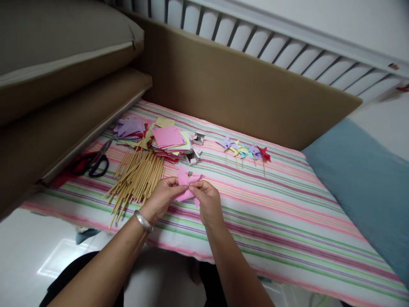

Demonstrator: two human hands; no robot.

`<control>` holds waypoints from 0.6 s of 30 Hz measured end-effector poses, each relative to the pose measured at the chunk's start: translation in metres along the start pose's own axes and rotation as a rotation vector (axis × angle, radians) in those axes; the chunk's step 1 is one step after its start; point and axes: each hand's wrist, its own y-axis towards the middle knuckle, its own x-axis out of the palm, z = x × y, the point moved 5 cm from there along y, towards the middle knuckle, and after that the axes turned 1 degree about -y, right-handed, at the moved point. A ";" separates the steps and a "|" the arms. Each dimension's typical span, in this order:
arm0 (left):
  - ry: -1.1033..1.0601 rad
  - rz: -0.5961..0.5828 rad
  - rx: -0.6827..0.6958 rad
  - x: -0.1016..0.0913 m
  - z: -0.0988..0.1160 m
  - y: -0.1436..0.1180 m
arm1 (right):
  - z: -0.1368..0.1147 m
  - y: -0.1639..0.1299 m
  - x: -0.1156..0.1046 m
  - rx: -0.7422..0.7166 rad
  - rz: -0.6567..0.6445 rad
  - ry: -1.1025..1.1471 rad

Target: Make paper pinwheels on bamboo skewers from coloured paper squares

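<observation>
We hold a pink paper (187,187) between our two hands, just above the striped sheet (271,213) of the bed. Our left hand (162,197) pinches the left side of the pink paper with its fingertips. Our right hand (207,200) pinches the right side the same way. So both hands are closed on the paper, and the paper sits right between them, touching both. The paper is bent and folded, with points sticking up and down. A tiny silver pin (190,173) shows at the top of the pink paper. We cannot tell if it goes through the paper.

We wear a silver bracelet (143,221) on the left wrist.

Just to the left of the pink paper lies a pile of thin wooden sticks (136,179). Our left hand is very near the pile. Past the sticks, farther from the pink paper, lies a stack of colored paper squares (150,136), with pink, purple, yellow and red ones. Far to the left of the pink paper lie scissors (96,161) with black handles. Near them is something red, but we cannot tell what it is.

Behind the pink paper, close to the stack, sit two small open boxes (195,149). To the right of the pink paper and farther back lies a row of small paper pinwheels (244,150) on sticks. They are well apart from our hands.
</observation>
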 end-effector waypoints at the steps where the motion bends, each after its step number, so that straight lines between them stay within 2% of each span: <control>1: -0.008 -0.003 0.002 0.000 0.000 0.000 | -0.001 0.000 0.000 -0.020 0.003 -0.014; 8: -0.038 -0.014 0.021 -0.002 0.001 0.002 | -0.006 -0.004 0.005 -0.119 -0.011 -0.052; 14: -0.107 0.004 0.052 -0.009 0.008 0.005 | -0.007 -0.005 -0.003 -0.041 0.073 0.075; 18: -0.092 -0.004 0.010 -0.003 0.003 0.002 | -0.001 -0.001 0.001 0.096 -0.085 0.115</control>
